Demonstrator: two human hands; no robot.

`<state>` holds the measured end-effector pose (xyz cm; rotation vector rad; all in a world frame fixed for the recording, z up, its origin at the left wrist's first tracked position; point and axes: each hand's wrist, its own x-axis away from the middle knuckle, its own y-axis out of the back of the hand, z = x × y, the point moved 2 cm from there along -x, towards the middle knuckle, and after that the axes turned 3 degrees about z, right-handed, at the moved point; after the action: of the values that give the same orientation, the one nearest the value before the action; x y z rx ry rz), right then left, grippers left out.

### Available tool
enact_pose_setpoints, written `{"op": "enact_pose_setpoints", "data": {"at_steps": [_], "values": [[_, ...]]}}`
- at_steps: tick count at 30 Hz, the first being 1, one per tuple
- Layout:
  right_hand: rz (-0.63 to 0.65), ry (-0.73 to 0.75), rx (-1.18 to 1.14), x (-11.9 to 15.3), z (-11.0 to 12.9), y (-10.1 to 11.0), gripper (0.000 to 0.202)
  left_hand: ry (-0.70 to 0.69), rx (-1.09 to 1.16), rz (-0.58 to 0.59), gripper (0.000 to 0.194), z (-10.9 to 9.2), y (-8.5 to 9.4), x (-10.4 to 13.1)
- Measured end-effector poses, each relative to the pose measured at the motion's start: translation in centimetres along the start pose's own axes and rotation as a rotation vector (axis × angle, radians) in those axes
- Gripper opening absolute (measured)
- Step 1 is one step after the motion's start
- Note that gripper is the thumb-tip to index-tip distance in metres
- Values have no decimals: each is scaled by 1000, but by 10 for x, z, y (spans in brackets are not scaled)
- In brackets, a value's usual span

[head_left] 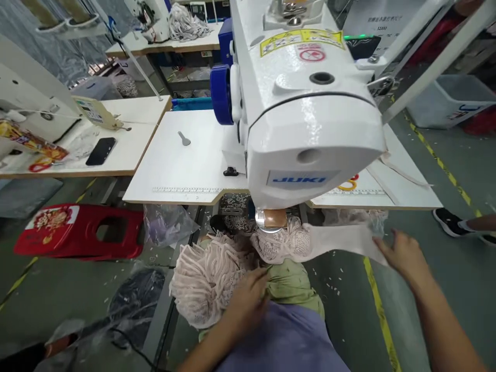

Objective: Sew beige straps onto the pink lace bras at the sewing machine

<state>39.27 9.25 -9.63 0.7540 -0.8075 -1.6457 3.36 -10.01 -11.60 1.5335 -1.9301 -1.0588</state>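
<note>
A pale pink lace bra [284, 243] lies at the front of the white sewing machine [310, 139], under its head, with a wide band stretched to the right. My right hand [403, 253] pinches the far end of that band. My left hand [248, 297] is over the lap beside a big bundle of pink lace pieces [205, 279]; it is blurred, and its fingertips and anything in them cannot be made out. Green cloth [294, 284] covers the lap below the bra.
The white machine table [186, 165] carries a small grey tool [184, 138] and, at right, yellow-handled scissors [347, 185]. A red stool [81, 230] stands at left. A person's foot [451, 222] shows at far right. Another table holds a phone [101, 151].
</note>
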Motion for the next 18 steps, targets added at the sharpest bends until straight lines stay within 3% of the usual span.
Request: {"op": "enact_pose_setpoints", "data": {"at_steps": [3,6,8,10,12,15,18], "values": [[229,282,250,31,17,-55,61,225,-70,-146,26,38,17,37],[607,672,268,82,70,-125,77,574,-221,-282,25,65,51,75],[722,763,276,102,99,-155,76,807,-310,-299,35,77,68,99],[743,747,279,106,116,-170,70,971,-328,-230,44,84,74,119],[731,709,271,100,120,-174,64,1052,-288,-119,45,88,69,133],[689,636,266,87,112,-172,60,1062,-233,-26,37,86,55,144],[641,524,289,78,99,-167,57,1045,-243,-33,34,75,57,150]]}}
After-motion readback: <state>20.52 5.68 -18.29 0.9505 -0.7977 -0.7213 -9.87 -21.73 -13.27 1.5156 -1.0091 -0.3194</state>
